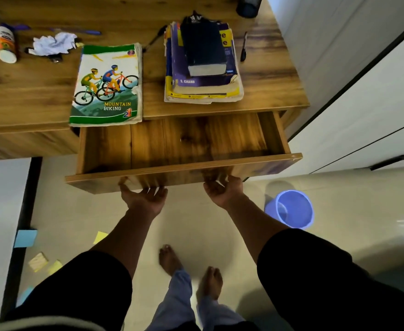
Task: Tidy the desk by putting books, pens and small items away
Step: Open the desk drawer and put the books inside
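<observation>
A wooden drawer (184, 174) stands pulled out from the desk, with nothing inside it. My left hand (143, 195) and my right hand (223, 188) both grip the lower edge of its front panel, fingers curled under it. On the desk (34, 91) above lie a "Mountain Biking" book (106, 84) and a stack of books (202, 68) with a dark thick one on top. A black pen (244, 46) lies right of the stack, another pen (154, 40) lies between the books, and a blue pen (86, 31) lies further back.
Crumpled paper (54, 44) and a white bottle (6, 44) lie at the desk's left. A dark pen cup (248, 5) stands at the back right. On the floor are a blue bin (291, 209) and several sticky notes (38, 260). White cabinets stand to the right.
</observation>
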